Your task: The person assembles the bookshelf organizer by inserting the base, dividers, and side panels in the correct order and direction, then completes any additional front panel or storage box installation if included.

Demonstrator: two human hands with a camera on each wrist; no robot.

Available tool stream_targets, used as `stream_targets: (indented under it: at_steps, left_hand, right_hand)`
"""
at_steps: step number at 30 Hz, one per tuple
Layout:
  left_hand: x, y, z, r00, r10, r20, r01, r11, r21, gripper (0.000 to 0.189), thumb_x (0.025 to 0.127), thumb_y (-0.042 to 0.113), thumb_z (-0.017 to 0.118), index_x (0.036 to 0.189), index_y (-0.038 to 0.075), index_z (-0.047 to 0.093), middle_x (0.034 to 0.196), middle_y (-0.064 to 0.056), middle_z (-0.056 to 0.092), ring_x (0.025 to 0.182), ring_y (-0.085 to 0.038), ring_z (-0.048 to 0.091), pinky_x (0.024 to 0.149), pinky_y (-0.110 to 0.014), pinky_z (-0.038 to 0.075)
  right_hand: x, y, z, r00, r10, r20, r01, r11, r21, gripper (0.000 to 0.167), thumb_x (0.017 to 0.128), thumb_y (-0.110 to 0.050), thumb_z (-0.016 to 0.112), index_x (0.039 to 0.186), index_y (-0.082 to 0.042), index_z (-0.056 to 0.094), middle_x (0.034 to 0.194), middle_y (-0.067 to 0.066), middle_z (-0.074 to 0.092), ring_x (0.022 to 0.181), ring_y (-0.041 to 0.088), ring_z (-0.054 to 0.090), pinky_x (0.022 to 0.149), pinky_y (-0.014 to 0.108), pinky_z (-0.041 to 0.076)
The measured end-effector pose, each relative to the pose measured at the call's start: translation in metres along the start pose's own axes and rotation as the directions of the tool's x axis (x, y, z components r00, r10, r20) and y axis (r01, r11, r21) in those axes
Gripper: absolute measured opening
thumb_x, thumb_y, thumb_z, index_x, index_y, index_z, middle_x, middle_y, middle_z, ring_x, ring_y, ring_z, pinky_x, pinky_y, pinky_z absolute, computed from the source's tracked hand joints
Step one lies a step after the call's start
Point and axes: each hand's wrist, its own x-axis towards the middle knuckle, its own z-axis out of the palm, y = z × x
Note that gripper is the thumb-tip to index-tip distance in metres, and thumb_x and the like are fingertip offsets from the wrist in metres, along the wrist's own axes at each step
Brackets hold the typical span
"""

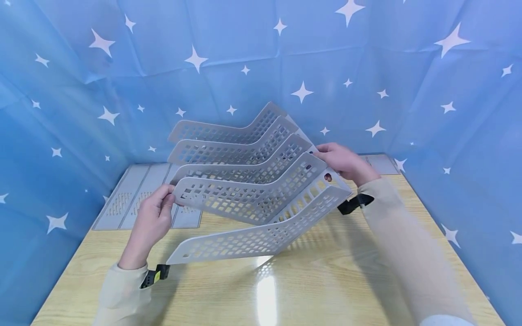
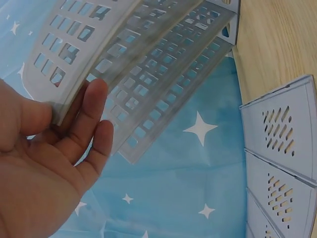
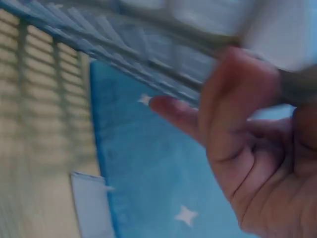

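Note:
A grey plastic file rack (image 1: 228, 194) with several perforated, bent dividers is held above the table, tilted. My left hand (image 1: 152, 217) pinches the front end of one divider (image 1: 220, 194) between thumb and fingers; the left wrist view shows this divider (image 2: 74, 44) close up. At the rack's back right, my right hand (image 1: 344, 162) grips the slotted base edge. In the blurred right wrist view the fingers of the right hand (image 3: 247, 134) curl at the rack's underside (image 3: 148, 49). Part of that grip is hidden behind the rack in the head view.
Flat grey panels (image 1: 138, 194) with slots lie at the table's back left. Another grey panel (image 1: 381, 164) lies at the back right. The wooden table (image 1: 318, 280) meets a blue star-printed curtain (image 1: 244, 40) at the back and both sides.

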Motion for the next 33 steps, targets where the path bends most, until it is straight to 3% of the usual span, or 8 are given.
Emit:
stream_targets:
  at_steps: [3, 6, 10, 17, 21, 24, 29, 33]
  left_hand:
    - [-0.002, -0.003, 0.002, 1.000, 0.013, 0.014, -0.013, 1.000, 0.005, 0.019, 0.101, -0.011, 0.051, 0.104, -0.002, 0.067, 0.092, -0.016, 0.072, 0.063, -0.012, 0.045, 0.056, -0.023, 0.038]
    - [-0.005, -0.005, 0.010, 0.998, 0.024, 0.052, -0.024, 1.000, -0.011, 0.020, 0.100, -0.013, 0.053, 0.102, 0.000, 0.068, 0.092, -0.012, 0.073, 0.066, -0.012, 0.053, 0.058, -0.024, 0.044]
    - [-0.004, -0.006, 0.025, 0.995, 0.040, 0.094, -0.036, 0.999, -0.039, 0.020, 0.098, -0.014, 0.055, 0.101, 0.001, 0.069, 0.095, -0.009, 0.075, 0.084, -0.021, 0.068, 0.070, -0.030, 0.054]
    - [0.015, 0.001, 0.054, 0.968, 0.112, 0.226, -0.100, 0.993, -0.064, 0.016, 0.098, -0.007, 0.062, 0.093, 0.008, 0.067, 0.087, -0.001, 0.072, 0.077, -0.019, 0.065, 0.064, -0.029, 0.050]
    - [0.020, -0.005, 0.062, 0.927, 0.063, 0.371, -0.072, 0.997, 0.012, 0.008, 0.099, 0.000, 0.065, 0.103, 0.006, 0.070, 0.095, -0.004, 0.072, 0.085, -0.018, 0.066, 0.072, -0.035, 0.055]
    - [0.020, -0.020, 0.058, 0.885, -0.070, 0.459, 0.011, 0.992, 0.129, 0.018, 0.101, 0.007, 0.064, 0.117, 0.001, 0.069, 0.114, -0.013, 0.070, 0.101, -0.029, 0.068, 0.086, -0.047, 0.057]
    - [0.025, -0.058, 0.045, 0.816, -0.297, 0.497, 0.133, 0.932, 0.338, 0.044, 0.104, 0.018, 0.059, 0.140, -0.007, 0.055, 0.142, -0.032, 0.050, 0.127, -0.050, 0.053, 0.103, -0.065, 0.046]
    - [0.029, -0.083, 0.038, 0.749, -0.413, 0.518, 0.176, 0.878, 0.445, 0.067, 0.101, 0.029, 0.064, 0.151, -0.010, 0.040, 0.153, -0.043, 0.028, 0.137, -0.064, 0.031, 0.108, -0.076, 0.032]
  right_hand:
    - [-0.001, -0.002, 0.004, 0.999, -0.028, -0.029, 0.030, 0.999, 0.037, 0.041, 0.112, -0.021, 0.042, 0.145, 0.002, 0.052, 0.097, 0.010, 0.076, 0.063, 0.014, 0.065, 0.046, 0.033, 0.047]
    - [-0.017, -0.010, 0.004, 0.988, -0.072, -0.137, 0.075, 0.997, 0.016, 0.035, 0.108, -0.018, 0.048, 0.134, 0.004, 0.059, 0.083, 0.003, 0.075, 0.061, 0.016, 0.068, 0.042, 0.031, 0.048]
    - [-0.046, -0.025, 0.001, 0.955, -0.107, -0.278, 0.104, 0.994, -0.025, 0.032, 0.105, -0.016, 0.052, 0.125, 0.005, 0.064, 0.079, -0.004, 0.074, 0.062, 0.016, 0.069, 0.041, 0.033, 0.049]
    - [-0.096, -0.037, -0.013, 0.898, -0.082, -0.433, 0.067, 0.997, -0.050, 0.027, 0.104, -0.014, 0.051, 0.108, 0.007, 0.068, 0.074, -0.007, 0.070, 0.057, 0.016, 0.066, 0.041, 0.035, 0.050]
    - [-0.115, -0.031, -0.020, 0.891, -0.040, -0.451, -0.006, 0.995, -0.100, 0.031, 0.105, -0.013, 0.046, 0.110, 0.010, 0.066, 0.072, -0.007, 0.069, 0.058, 0.014, 0.066, 0.044, 0.035, 0.052]
    - [-0.123, -0.021, -0.023, 0.890, -0.026, -0.456, -0.044, 0.989, -0.143, 0.035, 0.105, -0.013, 0.043, 0.117, 0.014, 0.062, 0.075, -0.008, 0.068, 0.060, 0.013, 0.064, 0.045, 0.035, 0.053]
    - [-0.127, -0.007, -0.026, 0.874, -0.018, -0.486, -0.076, 0.982, -0.173, 0.037, 0.104, -0.011, 0.041, 0.121, 0.016, 0.060, 0.078, -0.008, 0.065, 0.060, 0.012, 0.061, 0.046, 0.036, 0.055]
    - [-0.127, -0.005, -0.027, 0.860, -0.023, -0.509, -0.092, 0.976, -0.199, 0.037, 0.103, -0.013, 0.041, 0.120, 0.013, 0.062, 0.079, -0.006, 0.066, 0.059, 0.014, 0.062, 0.048, 0.037, 0.055]
